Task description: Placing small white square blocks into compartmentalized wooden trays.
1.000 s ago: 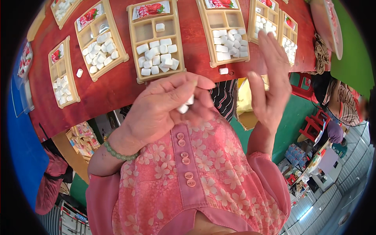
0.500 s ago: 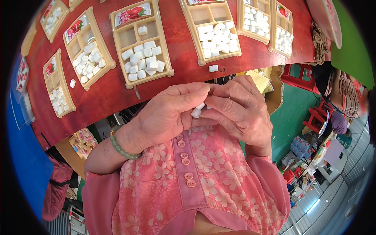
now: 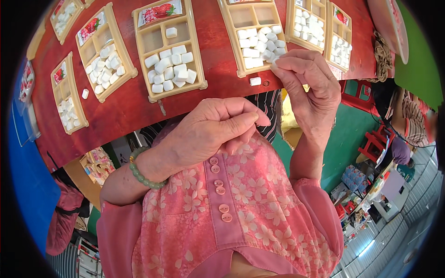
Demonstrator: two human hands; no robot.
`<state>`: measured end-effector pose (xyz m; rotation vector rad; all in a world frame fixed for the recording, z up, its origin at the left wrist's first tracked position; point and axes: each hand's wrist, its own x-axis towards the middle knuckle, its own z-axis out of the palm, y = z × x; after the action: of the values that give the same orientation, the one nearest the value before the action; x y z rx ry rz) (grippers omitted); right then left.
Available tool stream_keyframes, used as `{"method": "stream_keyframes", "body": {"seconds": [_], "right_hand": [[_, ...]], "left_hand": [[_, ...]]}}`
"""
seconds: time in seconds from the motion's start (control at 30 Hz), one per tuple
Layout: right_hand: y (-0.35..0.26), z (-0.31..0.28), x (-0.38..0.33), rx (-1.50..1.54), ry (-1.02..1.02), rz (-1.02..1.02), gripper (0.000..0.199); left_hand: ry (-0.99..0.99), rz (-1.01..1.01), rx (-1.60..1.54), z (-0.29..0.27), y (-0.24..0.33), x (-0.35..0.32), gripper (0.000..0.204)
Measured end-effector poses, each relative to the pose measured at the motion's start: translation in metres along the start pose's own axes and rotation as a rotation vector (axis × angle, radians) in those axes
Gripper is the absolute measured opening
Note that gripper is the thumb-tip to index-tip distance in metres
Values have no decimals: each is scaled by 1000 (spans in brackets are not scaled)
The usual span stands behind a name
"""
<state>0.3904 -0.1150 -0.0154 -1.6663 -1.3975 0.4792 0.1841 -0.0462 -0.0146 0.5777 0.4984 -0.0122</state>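
Note:
Several beige compartment trays stand on the red table, holding small white marshmallows. My right hand [image 3: 308, 85] is over the near right corner of one tray [image 3: 242, 73], thumb and fingertips pinched together. A white bit, seemingly a marshmallow, shows at those fingertips, beside the white pile [image 3: 259, 45]. My left hand [image 3: 227, 123] is curled closed in front of my chest, below the table edge; whatever lies inside its fingers is hidden. A loose marshmallow [image 3: 255, 81] lies on the table near my right hand. Left of it stands another tray [image 3: 202, 84] with white marshmallows and one alone in a middle compartment.
More trays [image 3: 133, 73] line the table on both sides, several with strawberry-printed packets [image 3: 160, 13]. Another loose marshmallow [image 3: 85, 94] lies between two left trays. A pale bowl-like rim [image 3: 401, 44] and a coil of brown cord [image 3: 383, 53] are at the right.
My right hand has left my left hand and moved up and right to the tray corner. The white marshmallows between my hands are out of sight there; my left hand stays curled in place.

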Motion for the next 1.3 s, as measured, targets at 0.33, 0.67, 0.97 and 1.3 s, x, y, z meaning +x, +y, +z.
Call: {"method": "stream_keyframes", "body": {"seconds": [0.33, 0.67, 0.97, 1.3], "right_hand": [[0, 8, 8, 10, 5, 10, 10], [6, 16, 8, -178, 43, -119, 13], [0, 8, 2, -337, -21, -114, 13], [-1, 6, 8, -325, -82, -96, 14]], "left_hand": [[36, 5, 26, -4, 5, 0, 30], [36, -1, 12, -7, 6, 0, 29], [-5, 32, 6, -10, 4, 2, 29], [3, 23, 18, -8, 5, 2, 29]]}}
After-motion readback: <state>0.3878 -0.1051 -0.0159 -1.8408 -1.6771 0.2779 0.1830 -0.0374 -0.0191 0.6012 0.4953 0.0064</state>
